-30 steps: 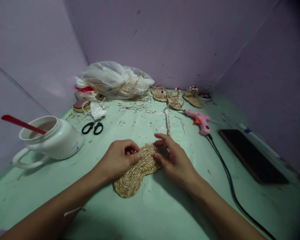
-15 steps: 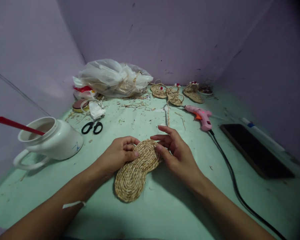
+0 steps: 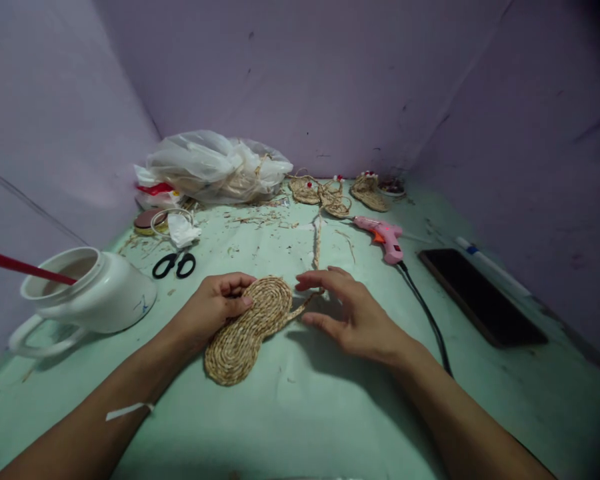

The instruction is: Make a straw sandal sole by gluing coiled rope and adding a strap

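Observation:
My left hand (image 3: 219, 305) grips the upper left edge of a coiled, braided straw sole (image 3: 247, 330), thumb on top and fingers at its far side. The sole is shaped like a shoe's and lies at a slant over the table. From its right edge a loose end of straw braid (image 3: 299, 311) runs toward my right hand (image 3: 353, 312). That hand hovers just right of the sole, fingers and thumb apart, with the braid's end close to the fingers. Beyond it, another length of braid (image 3: 317, 241) stretches up the table.
Scissors (image 3: 175, 265) and a white mug (image 3: 123, 293) with a red handle sticking out stand left. A pink glue gun (image 3: 383, 237), its black cord (image 3: 427, 320) and a phone (image 3: 480, 297) lie right. Small straw slippers (image 3: 335, 200) and a plastic bag (image 3: 215, 167) sit at the back.
My right hand has drawn away from the sole's edge, and the loose braid end now shows between them. The sole, still in my left hand, appears farther left as the view has shifted.

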The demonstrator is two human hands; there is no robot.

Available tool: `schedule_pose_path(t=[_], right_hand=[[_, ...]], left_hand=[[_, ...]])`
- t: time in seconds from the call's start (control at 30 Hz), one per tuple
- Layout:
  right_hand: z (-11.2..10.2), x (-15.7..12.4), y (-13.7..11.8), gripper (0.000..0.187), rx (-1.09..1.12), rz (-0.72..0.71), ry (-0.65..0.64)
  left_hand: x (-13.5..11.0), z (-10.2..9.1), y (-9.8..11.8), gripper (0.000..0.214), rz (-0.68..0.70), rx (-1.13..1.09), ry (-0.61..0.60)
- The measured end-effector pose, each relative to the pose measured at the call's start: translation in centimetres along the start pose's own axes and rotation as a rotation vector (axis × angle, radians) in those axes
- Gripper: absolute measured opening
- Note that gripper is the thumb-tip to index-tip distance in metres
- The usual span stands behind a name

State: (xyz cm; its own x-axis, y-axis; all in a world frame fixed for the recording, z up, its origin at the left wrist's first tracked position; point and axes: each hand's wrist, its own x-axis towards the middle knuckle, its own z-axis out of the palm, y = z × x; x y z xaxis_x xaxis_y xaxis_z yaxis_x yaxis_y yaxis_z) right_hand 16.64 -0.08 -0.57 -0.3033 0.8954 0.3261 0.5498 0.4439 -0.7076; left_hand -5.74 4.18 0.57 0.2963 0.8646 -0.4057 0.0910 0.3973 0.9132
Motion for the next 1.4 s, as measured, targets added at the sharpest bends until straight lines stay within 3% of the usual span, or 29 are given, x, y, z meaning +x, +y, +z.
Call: schedule_pose_path(t=[0.17, 0.3, 0.4, 0.43, 0.5, 0.57, 0.63, 0.8, 1.1, 1.4], right_hand=[[0.8, 0.1, -0.4, 0.048, 0.017, -0.007, -0.046], [0.4, 0.2, -0.3, 0.043, 0.012, 0.025, 0.103], [-0.1, 0.2, 0.2, 0.026, 0.019, 0.285, 0.326], [-0.2, 0.2, 0.2, 0.017, 0.058, 0.405, 0.339], [-0.2, 0.2, 0.1, 0.018, 0.222, 0.598, 0.208], [0.1, 0.2, -0.3, 0.023, 0.465, 0.683, 0.040], [0.6, 0.3, -0.8, 0.016, 0.708, 0.707, 0.025], [1.3, 0.6, -0.7, 0.022, 1.020, 0.686, 0.266], [1.4, 0.9, -0.8, 0.039, 1.033, 0.642, 0.277], [1.5, 1.3, -1.1, 0.022, 0.888, 0.708, 0.355]], left_hand=[[-0.1, 0.2, -0.2, 0.029, 0.037, -0.006, -0.068], [-0.2, 0.4, -0.3, 0.029, 0.023, -0.042, -0.080], [0.0, 0.4, -0.2, 0.030, -0.005, -0.109, -0.007], [0.0, 0.4, -0.2, 0.031, -0.011, -0.140, 0.012], [0.0, 0.4, -0.2, 0.034, -0.012, -0.200, 0.022], [-0.1, 0.6, -0.2, 0.037, -0.018, -0.231, 0.004], [-0.4, 0.9, -0.2, 0.039, -0.025, -0.223, -0.022], [-1.2, 1.9, -0.3, 0.038, -0.022, -0.105, -0.089], [-1.6, 2.7, -1.0, 0.037, -0.018, -0.026, -0.228], [-1.5, 2.6, -1.2, 0.032, 0.060, 0.039, -0.326]])
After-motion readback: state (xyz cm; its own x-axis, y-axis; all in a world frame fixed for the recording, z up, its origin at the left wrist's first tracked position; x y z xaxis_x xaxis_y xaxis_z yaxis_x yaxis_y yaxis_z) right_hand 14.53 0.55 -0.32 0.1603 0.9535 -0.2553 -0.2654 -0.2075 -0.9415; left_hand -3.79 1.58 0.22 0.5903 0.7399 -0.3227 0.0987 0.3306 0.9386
